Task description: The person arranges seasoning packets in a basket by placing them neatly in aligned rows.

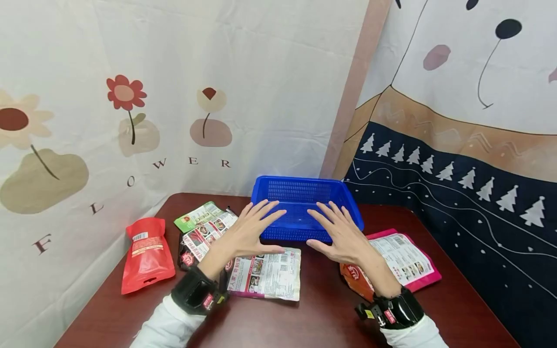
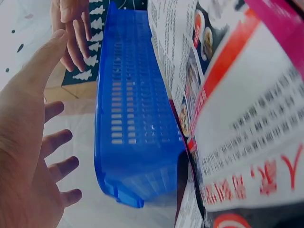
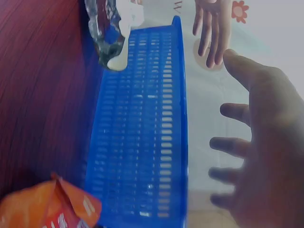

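Both hands are held up over the table with fingers spread and nothing in them. In the head view my left hand (image 1: 247, 231) hovers above the flat food packets, its fingertips overlapping the left part of a blue plastic basket (image 1: 306, 233). My right hand (image 1: 341, 233) is at the basket's front right, palm facing the other hand. Below the left hand lies a white printed packet (image 1: 271, 275) with a magenta edge. An orange packet (image 1: 356, 280) lies under the right wrist, partly hidden by it. The left wrist view shows the packet close beside the basket's perforated wall (image 2: 135, 104).
A red pouch (image 1: 148, 253) lies at the table's left. Behind the left hand are a green packet (image 1: 197, 217) and a black-and-white printed packet (image 1: 206, 237). A pink-edged packet (image 1: 404, 258) lies at the right. Printed cloth (image 1: 278, 96) hangs behind the brown table (image 1: 322, 314).
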Available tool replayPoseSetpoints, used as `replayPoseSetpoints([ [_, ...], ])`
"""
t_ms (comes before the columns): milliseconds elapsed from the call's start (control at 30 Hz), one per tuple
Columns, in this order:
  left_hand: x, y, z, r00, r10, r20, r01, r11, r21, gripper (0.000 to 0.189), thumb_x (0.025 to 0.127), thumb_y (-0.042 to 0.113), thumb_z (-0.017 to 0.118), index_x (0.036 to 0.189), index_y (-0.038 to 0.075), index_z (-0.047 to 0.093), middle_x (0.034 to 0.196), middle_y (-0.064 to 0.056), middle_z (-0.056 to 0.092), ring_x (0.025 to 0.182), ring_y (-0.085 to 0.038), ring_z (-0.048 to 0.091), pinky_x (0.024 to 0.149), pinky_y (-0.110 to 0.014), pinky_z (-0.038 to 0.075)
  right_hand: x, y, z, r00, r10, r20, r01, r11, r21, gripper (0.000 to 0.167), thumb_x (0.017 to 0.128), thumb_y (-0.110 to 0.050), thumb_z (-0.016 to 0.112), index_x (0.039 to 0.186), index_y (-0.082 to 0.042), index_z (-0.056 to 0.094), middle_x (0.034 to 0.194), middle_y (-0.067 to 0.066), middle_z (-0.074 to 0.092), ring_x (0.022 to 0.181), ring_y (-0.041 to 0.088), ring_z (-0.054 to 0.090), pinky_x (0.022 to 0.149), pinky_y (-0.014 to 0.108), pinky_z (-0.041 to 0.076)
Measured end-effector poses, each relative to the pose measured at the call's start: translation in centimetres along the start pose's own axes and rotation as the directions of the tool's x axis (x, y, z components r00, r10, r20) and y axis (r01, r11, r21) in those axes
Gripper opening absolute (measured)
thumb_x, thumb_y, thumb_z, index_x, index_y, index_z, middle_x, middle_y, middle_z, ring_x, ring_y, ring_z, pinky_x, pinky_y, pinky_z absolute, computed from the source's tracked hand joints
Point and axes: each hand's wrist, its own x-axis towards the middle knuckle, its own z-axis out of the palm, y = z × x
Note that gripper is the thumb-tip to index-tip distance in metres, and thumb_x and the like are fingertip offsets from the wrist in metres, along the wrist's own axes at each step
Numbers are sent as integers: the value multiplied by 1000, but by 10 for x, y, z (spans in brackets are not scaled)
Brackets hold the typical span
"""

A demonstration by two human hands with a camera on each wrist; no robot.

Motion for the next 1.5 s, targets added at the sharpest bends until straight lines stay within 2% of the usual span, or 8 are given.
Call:
replayPoseSetpoints([
  [300, 19, 25, 4, 997, 45, 58, -43, 998, -35, 100, 95, 77, 76, 177, 32, 39, 189, -5, 30, 176, -38, 26, 141, -72, 22, -17, 14, -13, 999, 36, -4, -36, 999, -20, 86, 102, -60, 74, 176, -27, 42, 187, 15, 32, 174, 52, 21, 139, 79, 14],
  [567, 40, 56, 12, 990, 113, 85, -108, 992, -64, 99, 96, 77, 74, 177, 33, 38, 188, -1, 33, 177, -33, 26, 142, -68, 24, -45, 36, -23, 994, 106, -7, -107, 994, -15, 87, 102, -60, 74, 175, -26, 42, 186, 18, 32, 173, 56, 19, 137, 82, 13],
  [733, 55, 81, 21, 979, 190, 80, -183, 979, -90, 97, 96, 74, 76, 176, 32, 40, 187, -1, 36, 176, -32, 28, 142, -62, 29, -67, 55, -31, 990, 138, -39, -139, 990, -34, 85, 103, -57, 74, 174, -23, 44, 183, 23, 36, 169, 60, 25, 135, 82, 18],
  [933, 70, 114, 40, 960, 249, 127, -236, 966, -104, 95, 98, 76, 73, 176, 33, 40, 187, 2, 34, 176, -28, 29, 143, -53, 30, -95, 81, -40, 976, 201, -80, -204, 978, -33, 84, 102, -53, 77, 172, -17, 45, 179, 28, 38, 165, 63, 27, 134, 83, 18],
  [1033, 77, 128, 51, 948, 275, 158, -263, 960, -92, 95, 98, 78, 70, 176, 32, 41, 187, 3, 34, 176, -27, 31, 144, -49, 30, -107, 94, -43, 966, 248, -75, -250, 968, -22, 84, 103, -52, 75, 172, -15, 44, 178, 31, 37, 164, 65, 27, 134, 85, 17],
  [1200, 86, 144, 67, 934, 290, 208, -276, 957, -91, 94, 99, 80, 68, 176, 32, 41, 187, 2, 36, 176, -25, 31, 144, -45, 30, -127, 116, -48, 937, 349, -16, -349, 937, 3, 88, 106, -57, 70, 175, -12, 38, 179, 36, 31, 163, 68, 22, 133, 87, 9],
  [1333, 92, 151, 78, 935, 263, 237, -246, 964, -102, 94, 101, 79, 66, 176, 30, 40, 186, 0, 37, 175, -25, 31, 144, -44, 31, -140, 134, -49, 910, 413, 34, -414, 910, 13, 94, 108, -61, 66, 176, -5, 32, 177, 41, 29, 161, 71, 21, 128, 90, 12],
  [1500, 93, 155, 93, 945, 204, 257, -176, 976, -127, 96, 101, 75, 69, 177, 23, 40, 184, -4, 40, 172, -29, 38, 141, -46, 37, -151, 151, -48, 874, 478, 85, -481, 877, 19, 101, 109, -63, 64, 173, 6, 28, 172, 45, 31, 156, 70, 27, 122, 91, 24],
])
